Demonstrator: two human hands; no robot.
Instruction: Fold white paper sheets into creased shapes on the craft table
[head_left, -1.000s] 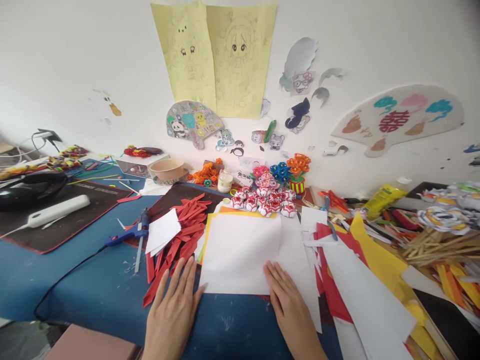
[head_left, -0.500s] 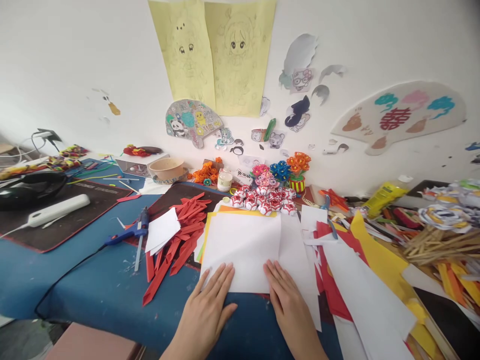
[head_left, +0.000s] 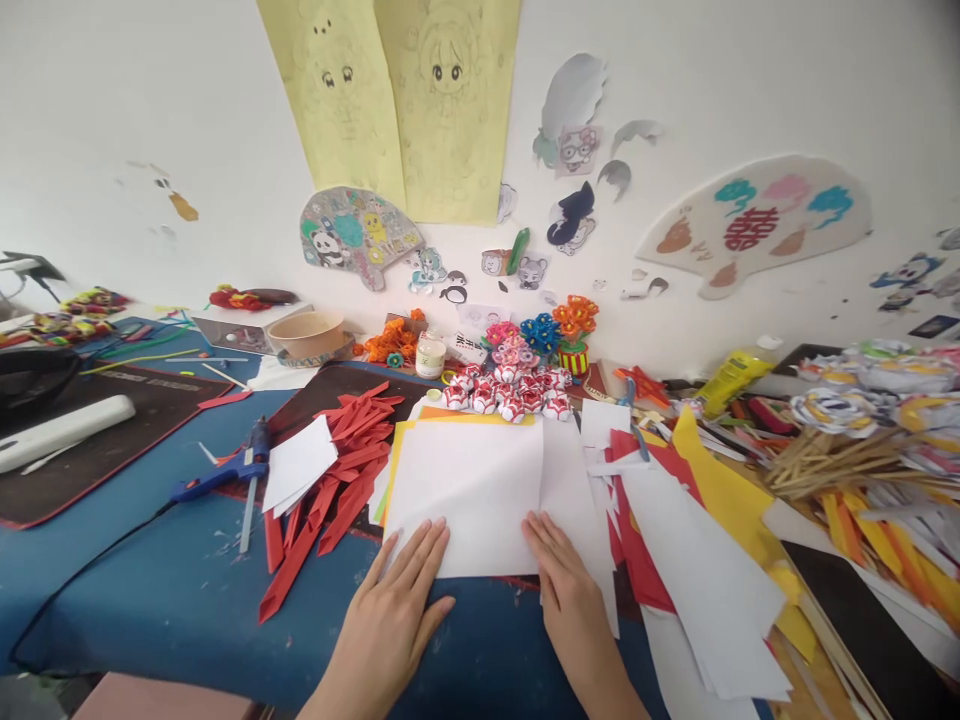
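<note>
A white sheet of paper (head_left: 472, 485) lies on the blue table (head_left: 172, 600) in front of me, on top of yellow and orange sheets. My left hand (head_left: 394, 620) rests flat with its fingertips on the sheet's near left edge. Flat beside it, my right hand (head_left: 570, 590) presses the near right part of the paper with fingers spread. Neither hand grips anything.
Red paper strips (head_left: 337, 470) and a small white sheet (head_left: 298, 465) lie to the left, beside a blue glue gun (head_left: 225, 470) with its cord. Red-and-white paper flowers (head_left: 506, 390) sit behind the sheet. Heaps of white, red and yellow paper (head_left: 705, 540) and wooden sticks (head_left: 840, 460) fill the right.
My left hand moved right from the table and red strips onto the white sheet's near edge. The right hand stayed in place. The view shifted a little to the right.
</note>
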